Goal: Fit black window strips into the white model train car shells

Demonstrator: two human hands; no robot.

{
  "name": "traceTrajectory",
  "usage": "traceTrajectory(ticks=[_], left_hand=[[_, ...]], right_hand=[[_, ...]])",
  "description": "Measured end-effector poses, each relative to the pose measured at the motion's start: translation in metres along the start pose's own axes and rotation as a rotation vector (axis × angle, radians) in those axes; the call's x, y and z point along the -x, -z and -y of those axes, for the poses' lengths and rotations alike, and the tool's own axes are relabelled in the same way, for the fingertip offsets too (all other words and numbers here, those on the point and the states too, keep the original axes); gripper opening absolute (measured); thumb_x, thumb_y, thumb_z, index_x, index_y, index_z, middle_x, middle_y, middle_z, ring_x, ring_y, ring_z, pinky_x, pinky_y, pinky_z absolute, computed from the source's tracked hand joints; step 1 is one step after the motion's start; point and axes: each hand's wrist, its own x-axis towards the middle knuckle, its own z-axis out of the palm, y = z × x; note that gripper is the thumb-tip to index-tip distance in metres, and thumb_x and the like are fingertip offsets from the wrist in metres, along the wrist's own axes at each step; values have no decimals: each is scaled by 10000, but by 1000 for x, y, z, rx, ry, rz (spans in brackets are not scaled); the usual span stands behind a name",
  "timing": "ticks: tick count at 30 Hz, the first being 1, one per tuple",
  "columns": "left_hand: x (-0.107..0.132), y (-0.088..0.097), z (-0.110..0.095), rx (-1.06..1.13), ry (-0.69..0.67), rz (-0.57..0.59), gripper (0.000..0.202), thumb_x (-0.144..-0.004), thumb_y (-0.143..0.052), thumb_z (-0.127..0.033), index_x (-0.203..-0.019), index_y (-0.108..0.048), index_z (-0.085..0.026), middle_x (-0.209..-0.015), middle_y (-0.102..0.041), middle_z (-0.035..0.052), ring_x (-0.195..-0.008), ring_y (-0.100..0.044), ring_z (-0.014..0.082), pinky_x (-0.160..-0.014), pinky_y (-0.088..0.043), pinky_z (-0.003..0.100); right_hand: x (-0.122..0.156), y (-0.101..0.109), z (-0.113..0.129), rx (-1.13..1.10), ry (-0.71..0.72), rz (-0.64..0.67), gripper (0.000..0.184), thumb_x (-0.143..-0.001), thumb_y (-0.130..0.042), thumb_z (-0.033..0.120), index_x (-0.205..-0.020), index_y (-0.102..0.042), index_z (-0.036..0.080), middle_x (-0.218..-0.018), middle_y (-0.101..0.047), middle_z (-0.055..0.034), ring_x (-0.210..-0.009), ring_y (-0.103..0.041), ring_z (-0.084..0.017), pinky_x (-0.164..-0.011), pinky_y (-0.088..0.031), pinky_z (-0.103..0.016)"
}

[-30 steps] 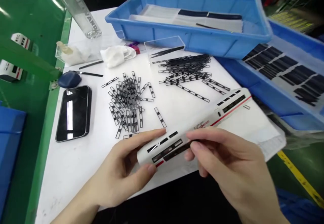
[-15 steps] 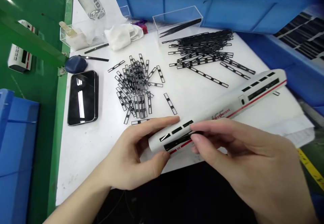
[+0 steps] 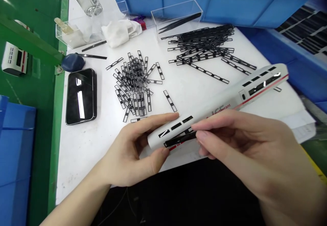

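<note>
A long white model train shell with a red stripe and black windows is held slanted above the white table. My left hand grips its near end between thumb and fingers. My right hand pinches a black window strip against the shell's side near that end. A pile of short black window strips lies just beyond my left hand. A pile of long black strips lies farther back on the right.
A black phone lies at the table's left. A blue tray spans the back, and another blue tray with black strips stands at the right. White cloth, clear boxes, tweezers and a green frame are around.
The view tilted down and closer. The train shell stayed in both hands, with its far end turned slightly. My right fingers keep pressing the black strip at the shell's side.
</note>
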Motion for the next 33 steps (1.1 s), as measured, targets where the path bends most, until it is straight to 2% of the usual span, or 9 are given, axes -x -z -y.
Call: traceTrajectory(ticks=[4,7,15,19,24,26,29,31,33], left_hand=[[0,0,7,36,-19,14,640,-857,-761,-55,-1416,-705,-364,-1370,-756,-24,-1171,-752,170,-1007,-580,169],[2,1,8,42,-14,20,617,-888,-744,-74,-1426,-693,-373,-1390,-741,-25,-1189,-738,178,-1020,-581,190],[0,-4,6,36,29,-27,463,-941,-785,-180,-1365,-726,-356,-1247,-793,-23,-1084,-749,146,-949,-591,167],[-1,-9,4,30,40,-55,385,-967,-761,-177,-1326,-730,-313,-1194,-815,-13,-1033,-762,135,-890,-603,160],[1,-10,3,-18,14,-92,332,-973,-754,-213,-1300,-738,-269,-1139,-837,5,-976,-781,150,-808,-614,175],[2,-11,4,-49,-27,-135,333,-957,-769,-203,-1282,-759,-271,-1130,-842,2,-974,-782,153,-836,-615,184],[4,-11,8,-26,-68,-221,336,-936,-795,-216,-1263,-785,-294,-1176,-839,7,-1050,-786,188,-909,-625,230],[7,-11,10,48,-80,-278,340,-941,-798,-248,-1276,-782,-305,-1258,-821,28,-1138,-778,241,-967,-636,306],[9,-12,12,100,-113,-327,365,-940,-803,-255,-1300,-772,-305,-1307,-803,52,-1174,-771,278,-998,-637,368]], right_hand=[[-2,0,4,25,-38,3,70,-881,-772,229,-856,-826,265,-670,-772,25,-519,-705,-122,-415,-513,-158],[-3,-2,5,79,-2,-16,99,-868,-784,195,-872,-831,282,-665,-766,50,-478,-657,-86,-397,-483,-134],[1,-10,-1,171,90,-89,199,-844,-785,134,-916,-794,320,-743,-759,102,-575,-671,-45,-579,-566,-65],[2,-13,-5,185,93,-106,229,-869,-812,240,-1073,-745,318,-768,-744,90,-613,-701,-57,-606,-581,-68],[2,-13,-9,229,100,-135,259,-891,-834,373,-1083,-683,286,-641,-690,91,-554,-674,-96,-559,-575,-161],[6,-14,-12,189,92,-185,276,-886,-849,389,-1048,-655,276,-619,-678,92,-526,-656,-104,-542,-566,-190],[16,-20,-16,-17,94,-295,225,-937,-810,327,-945,-595,263,-660,-697,82,-540,-676,-95,-559,-580,-183],[22,-28,-17,-184,68,-266,161,-976,-772,308,-962,-621,257,-741,-749,60,-616,-729,-94,-603,-611,-167],[24,-37,-14,-340,33,-166,159,-971,-784,303,-1086,-684,259,-913,-815,20,-795,-795,-117,-712,-655,-175]])
